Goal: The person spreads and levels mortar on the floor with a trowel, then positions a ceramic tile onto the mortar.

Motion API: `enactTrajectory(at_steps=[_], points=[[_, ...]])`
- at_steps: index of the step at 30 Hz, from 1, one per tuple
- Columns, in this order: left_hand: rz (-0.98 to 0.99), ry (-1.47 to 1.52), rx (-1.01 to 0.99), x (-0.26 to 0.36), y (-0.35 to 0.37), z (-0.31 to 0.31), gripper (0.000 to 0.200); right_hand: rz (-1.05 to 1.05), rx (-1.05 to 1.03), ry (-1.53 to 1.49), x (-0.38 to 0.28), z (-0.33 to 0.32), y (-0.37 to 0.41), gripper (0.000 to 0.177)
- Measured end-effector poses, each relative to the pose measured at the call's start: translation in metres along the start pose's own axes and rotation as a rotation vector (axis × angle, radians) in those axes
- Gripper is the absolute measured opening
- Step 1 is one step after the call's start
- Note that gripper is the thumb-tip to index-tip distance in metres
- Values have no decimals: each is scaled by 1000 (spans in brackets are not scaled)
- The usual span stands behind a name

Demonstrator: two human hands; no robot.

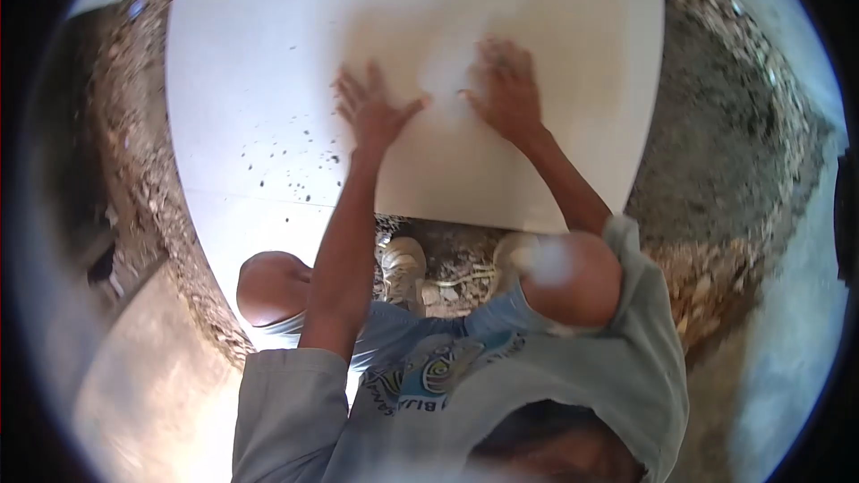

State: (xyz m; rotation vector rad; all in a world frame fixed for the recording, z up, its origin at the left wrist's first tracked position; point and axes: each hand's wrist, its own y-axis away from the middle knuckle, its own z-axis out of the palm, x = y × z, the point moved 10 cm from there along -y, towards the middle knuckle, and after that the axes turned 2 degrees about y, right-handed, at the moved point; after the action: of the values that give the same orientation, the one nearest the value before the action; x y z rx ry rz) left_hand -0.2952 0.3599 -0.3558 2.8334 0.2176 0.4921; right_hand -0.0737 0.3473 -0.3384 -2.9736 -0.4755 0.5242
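A large pale flat panel (268, 63) lies in front of me. Over its middle, my left hand (371, 112) has its fingers spread and holds nothing. To its right, my right hand (508, 89) is also spread and empty, its fingertips slightly blurred. Both palms face down at the panel; whether they press on it is hard to tell. Small dark crumbs (304, 165) are scattered on the panel to the left of my left wrist. A thin seam crosses the panel's lower left part.
Below the panel's near edge are my shoes (403, 268) and bent knees (573, 282). Grey soil (707, 125) lies to the right, with rubble (716, 282) nearer me. Loose stony ground (143, 161) borders the left side. A yellowish cord (465, 280) lies between the shoes.
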Motion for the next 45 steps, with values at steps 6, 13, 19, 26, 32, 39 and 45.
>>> enactTrajectory(at_steps=[6,13,19,26,32,39,45], points=[[-57,8,40,-23,51,18,118,2,294,22,-27,-92,-40,85],[-88,85,61,-19,35,-3,119,-59,92,126,-7,-24,-28,88],[-90,85,105,-31,65,14,118,-52,159,152,-9,-4,-5,85],[-97,110,237,-34,60,2,117,-142,-101,203,-20,19,23,73],[-89,132,210,-47,84,12,113,-175,219,198,-4,-81,-19,81],[-110,60,144,-64,109,23,114,-286,592,156,-67,-189,-64,84],[-124,47,158,-63,80,13,116,-113,-84,198,-12,30,-26,81]])
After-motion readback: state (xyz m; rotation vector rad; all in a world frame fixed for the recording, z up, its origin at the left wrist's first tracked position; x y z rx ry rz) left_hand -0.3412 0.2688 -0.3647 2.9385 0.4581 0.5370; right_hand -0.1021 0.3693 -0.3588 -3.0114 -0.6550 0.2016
